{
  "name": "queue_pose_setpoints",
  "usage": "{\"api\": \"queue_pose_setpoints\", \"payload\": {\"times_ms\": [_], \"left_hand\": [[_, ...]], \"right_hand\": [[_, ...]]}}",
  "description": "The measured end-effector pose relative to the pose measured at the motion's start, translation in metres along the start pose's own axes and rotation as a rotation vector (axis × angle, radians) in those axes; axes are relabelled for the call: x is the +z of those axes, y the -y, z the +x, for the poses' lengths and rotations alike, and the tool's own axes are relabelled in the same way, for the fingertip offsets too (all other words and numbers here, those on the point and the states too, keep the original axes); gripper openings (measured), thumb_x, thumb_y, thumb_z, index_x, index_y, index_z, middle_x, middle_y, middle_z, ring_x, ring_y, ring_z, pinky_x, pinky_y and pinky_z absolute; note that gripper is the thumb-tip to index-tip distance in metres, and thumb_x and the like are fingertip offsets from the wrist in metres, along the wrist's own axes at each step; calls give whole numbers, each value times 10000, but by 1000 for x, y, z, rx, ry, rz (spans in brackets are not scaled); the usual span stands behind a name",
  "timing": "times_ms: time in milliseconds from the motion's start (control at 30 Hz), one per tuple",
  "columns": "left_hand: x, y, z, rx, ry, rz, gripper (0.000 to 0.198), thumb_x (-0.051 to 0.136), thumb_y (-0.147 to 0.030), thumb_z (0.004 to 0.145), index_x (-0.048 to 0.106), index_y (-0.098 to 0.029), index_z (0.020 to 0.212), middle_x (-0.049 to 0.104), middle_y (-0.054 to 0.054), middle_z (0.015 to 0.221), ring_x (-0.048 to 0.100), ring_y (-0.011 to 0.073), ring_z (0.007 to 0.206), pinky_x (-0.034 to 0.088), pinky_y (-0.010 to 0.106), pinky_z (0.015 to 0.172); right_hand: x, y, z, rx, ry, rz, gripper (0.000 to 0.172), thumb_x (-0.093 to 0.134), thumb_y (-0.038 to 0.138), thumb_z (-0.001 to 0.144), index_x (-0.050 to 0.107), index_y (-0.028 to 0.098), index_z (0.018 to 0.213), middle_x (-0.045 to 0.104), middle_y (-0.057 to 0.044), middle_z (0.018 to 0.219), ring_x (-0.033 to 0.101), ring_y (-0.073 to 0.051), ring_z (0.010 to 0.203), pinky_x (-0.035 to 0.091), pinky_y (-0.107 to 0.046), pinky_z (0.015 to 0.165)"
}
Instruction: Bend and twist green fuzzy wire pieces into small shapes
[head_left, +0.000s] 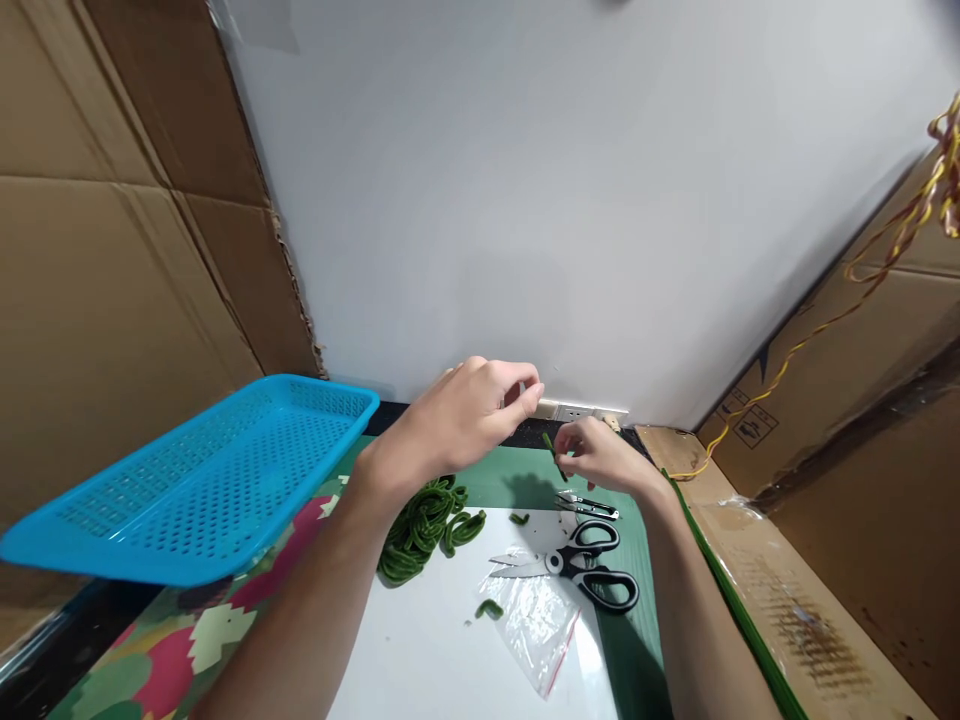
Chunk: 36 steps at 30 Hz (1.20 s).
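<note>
My left hand hovers above the table with its fingers curled and thumb pinched to fingertips; nothing I can name shows in them. My right hand sits lower and to the right, pinching a short green fuzzy stem piece that sticks up from its fingers. Below the left wrist lies a pile of curled green fuzzy stems. Small green offcuts lie on the white sheet.
Black-handled scissors and small metal snips lie by a clear zip bag. A blue perforated tray juts out at left. Long green stems run along the right edge. Cardboard boxes flank both sides.
</note>
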<state>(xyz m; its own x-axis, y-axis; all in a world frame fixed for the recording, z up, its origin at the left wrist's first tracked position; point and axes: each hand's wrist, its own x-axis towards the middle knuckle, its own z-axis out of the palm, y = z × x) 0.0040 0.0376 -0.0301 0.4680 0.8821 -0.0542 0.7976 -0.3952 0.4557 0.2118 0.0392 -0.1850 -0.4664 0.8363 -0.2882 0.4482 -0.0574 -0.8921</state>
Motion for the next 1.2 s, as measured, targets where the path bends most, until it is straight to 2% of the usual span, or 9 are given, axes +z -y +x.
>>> {"api": "queue_pose_setpoints", "payload": {"times_ms": [67, 133, 233, 367, 533, 600, 733, 900, 1200], "left_hand": [[2, -2, 0, -17, 20, 29, 314, 488, -454, 1088, 662, -242, 936, 613, -43, 710, 481, 109, 614, 309, 301, 596], [4, -5, -1, 19, 33, -17, 273, 492, -478, 1095, 689, -290, 1079, 661, -57, 785, 535, 106, 662, 348, 285, 623], [9, -11, -1, 89, -10, -142, 226, 524, -446, 1094, 680, -316, 1193, 724, -69, 945, 642, 94, 807, 425, 254, 697], [17, -17, 1, 113, -112, -298, 223, 575, -455, 1083, 689, -283, 1169, 737, -67, 1050, 643, 69, 777, 466, 230, 692], [21, -23, 2, 126, -79, -556, 307, 637, -517, 1060, 731, -242, 1157, 757, -35, 1007, 654, 79, 769, 535, 209, 720], [20, -26, 1, 156, -65, -652, 307, 652, -484, 1059, 746, -201, 1135, 744, -13, 944, 660, 84, 781, 539, 191, 698], [18, -29, 1, 193, -84, -825, 253, 676, -384, 1058, 741, -154, 1143, 739, 21, 972, 686, 76, 824, 520, 151, 658], [15, -24, 2, 162, -54, -964, 260, 695, -393, 1041, 730, -136, 1021, 699, 43, 965, 683, 105, 808, 523, 192, 642], [11, -34, 2, 119, -36, -1053, 237, 712, -357, 1017, 746, -126, 978, 670, 51, 847, 630, 110, 756, 515, 181, 597]], "right_hand": [[-12, 5, -8, -130, -37, 201, 167, 644, 281, 915, 604, 120, 897, 685, -62, 880, 681, -150, 765, 539, -210, 552], [-21, 13, -17, -248, -115, 370, 316, 685, 426, 917, 565, 135, 943, 689, -71, 898, 696, -163, 781, 565, -232, 563], [-27, 27, -29, -398, -238, 542, 407, 772, 482, 898, 562, 141, 968, 658, -49, 814, 673, -150, 737, 572, -232, 554], [-25, 45, -42, -541, -316, 675, 329, 824, 388, 927, 600, 154, 984, 650, -29, 810, 658, -123, 721, 567, -205, 555], [-17, 56, -48, -726, -382, 701, 61, 764, 232, 995, 735, 179, 1004, 666, -30, 828, 654, -106, 684, 568, -192, 541], [-14, 58, -48, -756, -394, 678, 41, 752, 216, 1004, 781, 200, 1028, 679, -36, 850, 656, -104, 702, 572, -188, 549], [-14, 60, -51, -782, -348, 672, 125, 720, 207, 1025, 826, 238, 1084, 692, -49, 893, 653, -103, 745, 566, -185, 576], [-17, 63, -57, -817, -337, 560, 261, 752, 148, 984, 831, 296, 1183, 729, -57, 1016, 702, -129, 843, 605, -202, 627], [-14, 67, -56, -924, -490, 614, 294, 782, 134, 960, 859, 365, 1125, 744, -34, 942, 684, -102, 725, 547, -184, 539]]}}
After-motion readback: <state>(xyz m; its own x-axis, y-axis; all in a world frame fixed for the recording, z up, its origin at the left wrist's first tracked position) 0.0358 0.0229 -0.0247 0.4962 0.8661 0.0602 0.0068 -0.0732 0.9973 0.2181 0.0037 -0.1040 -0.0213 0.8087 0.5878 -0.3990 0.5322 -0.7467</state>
